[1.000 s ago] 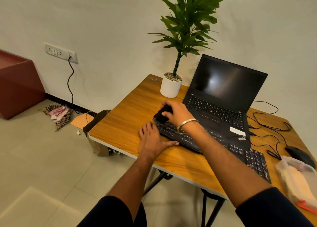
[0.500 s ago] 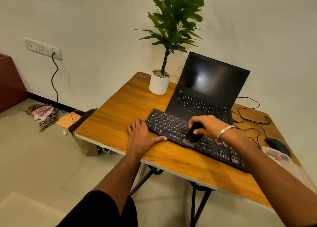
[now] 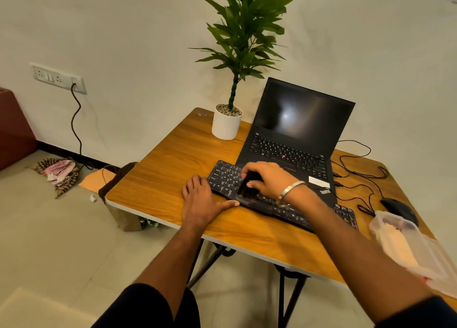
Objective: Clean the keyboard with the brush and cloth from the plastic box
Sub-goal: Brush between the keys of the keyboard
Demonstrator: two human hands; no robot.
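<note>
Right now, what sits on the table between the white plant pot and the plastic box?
In the head view, between the plant pot and the plastic box lie the open laptop and the keyboard, with the right hand brushing it.

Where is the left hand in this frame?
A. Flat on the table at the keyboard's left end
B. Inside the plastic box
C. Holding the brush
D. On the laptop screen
A: the left hand lies open on the table, beside the keyboard.

At frame centre the right hand (image 3: 269, 179) grips a black brush (image 3: 247, 188) on the keyboard (image 3: 226, 176); the left hand (image 3: 201, 201) rests flat on the desk (image 3: 160, 179) beside it.
</note>
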